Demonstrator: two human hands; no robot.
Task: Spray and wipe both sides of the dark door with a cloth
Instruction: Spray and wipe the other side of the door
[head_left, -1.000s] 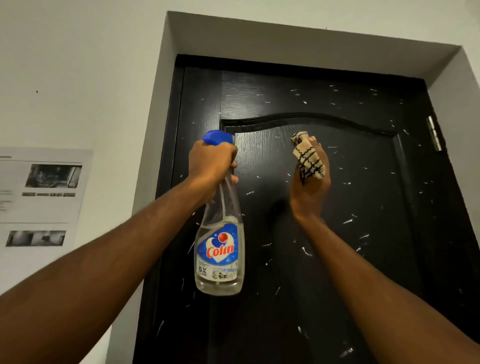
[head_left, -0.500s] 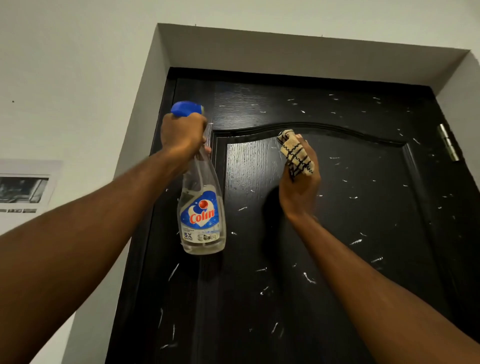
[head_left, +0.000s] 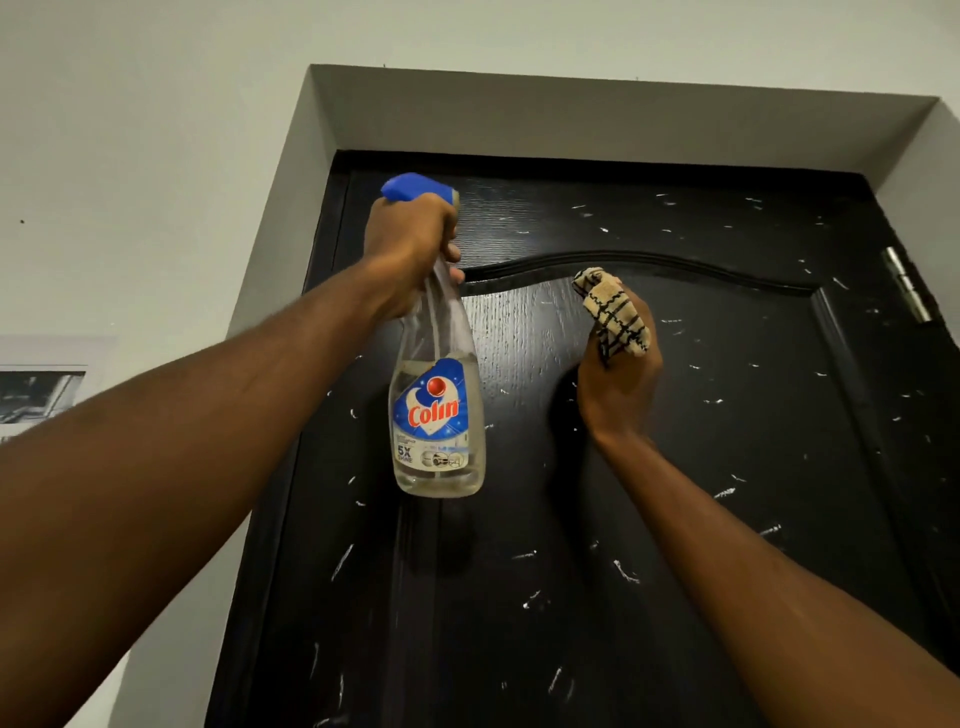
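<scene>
While the left hand (head_left: 410, 244) kept its fingers curled tight round the neck of the Colin spray bottle (head_left: 439, 415), it had risen since half a second before. The blue trigger head (head_left: 415, 187) now sat against the top rail of the dark door (head_left: 675, 467), above the arched moulding (head_left: 649, 260), where earlier it had been lower and nearer the door's left edge. The bottle hung upright in front of the door, over the left end of the raised panel. The right hand (head_left: 618, 379) had hardly shifted against the door. It still held the folded checked cloth (head_left: 615, 317) bunched over its fingers, just under the arched moulding. Whether the cloth touched the wood could not be told.

By count there were two hands and two bare forearms. There was one clear spray bottle, with pale liquid in its lower part, and one beige cloth with dark lines. There was one door, flecked with many small white marks. One metal hinge (head_left: 909, 291) showed at the door's right edge, and one printed sheet (head_left: 41, 389) was on the white wall (head_left: 130, 156) at far left.
</scene>
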